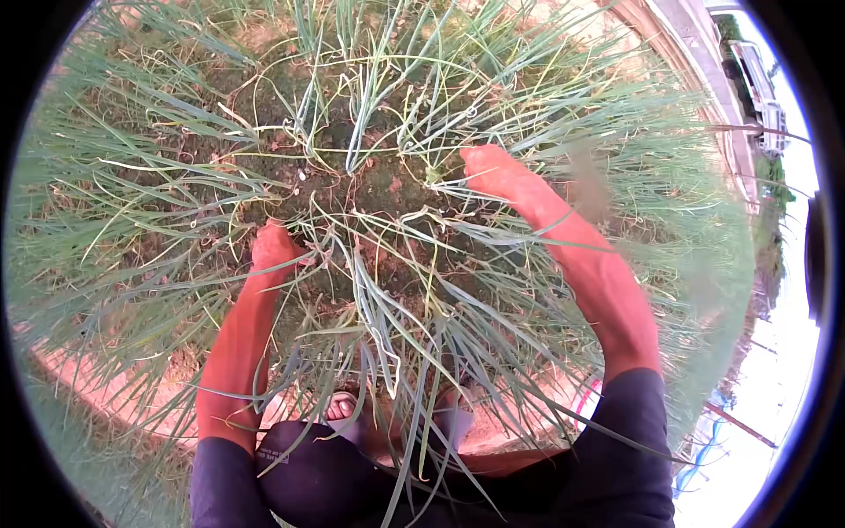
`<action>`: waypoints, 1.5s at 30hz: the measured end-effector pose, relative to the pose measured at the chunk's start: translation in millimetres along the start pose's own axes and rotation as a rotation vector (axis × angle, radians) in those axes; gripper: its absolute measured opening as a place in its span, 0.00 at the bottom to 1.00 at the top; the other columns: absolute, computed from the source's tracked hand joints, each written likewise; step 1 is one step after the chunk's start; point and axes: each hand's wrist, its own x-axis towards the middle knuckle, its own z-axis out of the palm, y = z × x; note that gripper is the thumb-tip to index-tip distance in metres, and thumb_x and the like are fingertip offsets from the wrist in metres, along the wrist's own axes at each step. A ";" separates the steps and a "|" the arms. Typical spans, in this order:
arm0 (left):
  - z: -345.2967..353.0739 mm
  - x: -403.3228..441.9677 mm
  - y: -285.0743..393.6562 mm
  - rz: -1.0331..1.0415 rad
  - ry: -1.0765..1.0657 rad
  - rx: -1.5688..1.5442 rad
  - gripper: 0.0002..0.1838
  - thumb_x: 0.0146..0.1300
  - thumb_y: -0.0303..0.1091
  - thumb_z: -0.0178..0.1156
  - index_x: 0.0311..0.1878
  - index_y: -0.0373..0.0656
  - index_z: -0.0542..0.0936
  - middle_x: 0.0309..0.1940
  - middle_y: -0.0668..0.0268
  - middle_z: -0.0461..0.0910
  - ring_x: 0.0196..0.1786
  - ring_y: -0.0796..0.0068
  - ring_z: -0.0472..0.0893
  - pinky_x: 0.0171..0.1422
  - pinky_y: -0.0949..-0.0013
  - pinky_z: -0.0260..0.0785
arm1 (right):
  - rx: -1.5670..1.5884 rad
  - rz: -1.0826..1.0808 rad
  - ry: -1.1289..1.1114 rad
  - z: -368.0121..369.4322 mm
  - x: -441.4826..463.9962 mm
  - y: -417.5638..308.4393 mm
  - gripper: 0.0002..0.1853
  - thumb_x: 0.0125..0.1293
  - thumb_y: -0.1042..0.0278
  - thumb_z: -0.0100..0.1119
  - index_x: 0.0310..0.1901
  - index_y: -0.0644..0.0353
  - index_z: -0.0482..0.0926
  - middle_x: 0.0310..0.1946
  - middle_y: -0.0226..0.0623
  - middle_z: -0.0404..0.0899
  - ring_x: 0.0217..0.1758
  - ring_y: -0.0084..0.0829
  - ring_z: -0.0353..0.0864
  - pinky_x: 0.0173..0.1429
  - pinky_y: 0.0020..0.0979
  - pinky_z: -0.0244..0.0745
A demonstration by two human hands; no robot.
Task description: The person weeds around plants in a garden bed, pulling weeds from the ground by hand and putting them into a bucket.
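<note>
Green onion plants (pixel 365 114) with long, thin leaves grow in rows from dark soil (pixel 387 185). My left hand (pixel 275 246) is low among the leaves at the left of this soil patch, its fingers curled closed. What lies inside them is hidden. Farther forward and to the right, my right hand (pixel 491 172) is closed in a fist beside a clump of onion leaves (pixel 436 176). Some leaves run along its underside, and I cannot make out what the fingers hold. Between my two arms, a nearer onion plant (pixel 374 304) spreads its leaves toward my body.
Dense onion leaves (pixel 114 202) surround both arms. A bare foot (pixel 341 405) shows below, near a strip of reddish soil (pixel 546 387). At the right edge are a pale path (pixel 695 44), a parked vehicle (pixel 770 114) and slim poles (pixel 739 424).
</note>
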 end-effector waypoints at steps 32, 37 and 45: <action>-43.2 -8.6 42.7 -0.264 -0.247 0.058 0.35 0.39 0.40 0.76 0.49 0.34 0.70 0.45 0.45 0.77 0.49 0.45 0.81 0.52 0.53 0.76 | 0.904 0.360 0.352 59.9 124.0 46.2 0.16 0.62 0.70 0.63 0.50 0.61 0.74 0.33 0.43 0.80 0.31 0.28 0.75 0.37 0.31 0.70; -35.3 -8.6 35.7 -0.252 -0.183 -0.023 0.30 0.39 0.35 0.72 0.45 0.33 0.71 0.41 0.42 0.78 0.46 0.43 0.81 0.50 0.51 0.76 | 1.016 0.346 0.272 44.1 127.6 42.4 0.12 0.64 0.67 0.58 0.45 0.65 0.74 0.31 0.48 0.76 0.36 0.40 0.77 0.42 0.37 0.71; -30.8 -11.0 30.0 -0.169 -0.126 -0.045 0.27 0.38 0.34 0.73 0.41 0.33 0.71 0.37 0.42 0.79 0.42 0.41 0.81 0.47 0.49 0.76 | 0.452 0.263 0.558 55.9 136.9 44.0 0.14 0.69 0.58 0.55 0.35 0.62 0.76 0.25 0.41 0.73 0.31 0.36 0.76 0.34 0.33 0.70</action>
